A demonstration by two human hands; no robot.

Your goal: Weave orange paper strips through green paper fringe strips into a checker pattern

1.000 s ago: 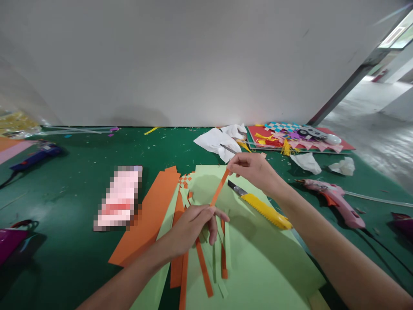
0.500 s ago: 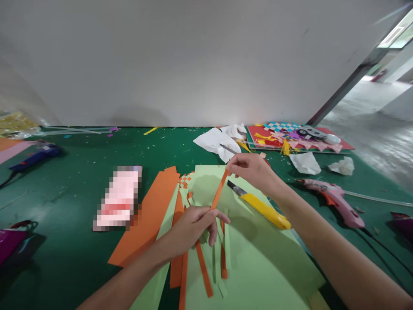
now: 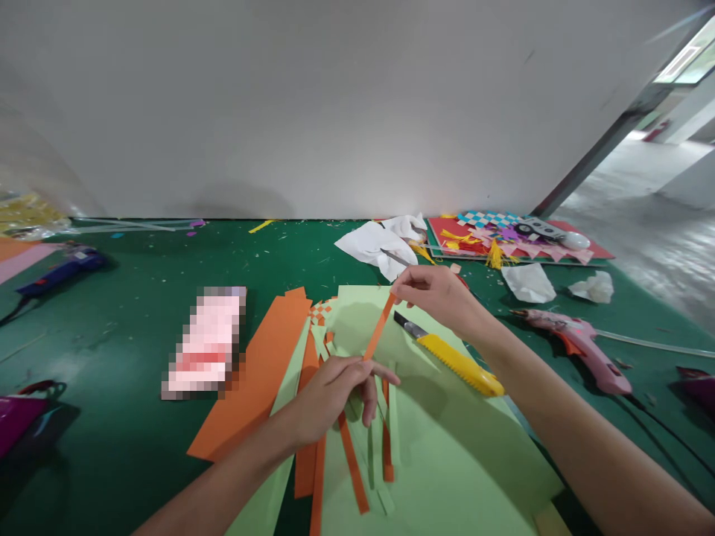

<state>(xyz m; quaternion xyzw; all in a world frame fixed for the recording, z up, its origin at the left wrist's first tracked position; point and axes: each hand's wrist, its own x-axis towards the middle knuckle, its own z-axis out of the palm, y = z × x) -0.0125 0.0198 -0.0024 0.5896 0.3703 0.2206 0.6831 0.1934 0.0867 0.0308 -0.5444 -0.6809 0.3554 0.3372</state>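
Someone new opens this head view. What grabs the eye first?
Likely the yellow utility knife on the light green paper, near the right hand. Next, the orange paper strip slanting from that hand down to the left hand. Off right, a pink glue gun lies on the green table.

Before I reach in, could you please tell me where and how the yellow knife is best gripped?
Probably midway along its yellow handle, from the near side: the dark blade end points away to the left, while the right forearm lies beside the handle's rear.
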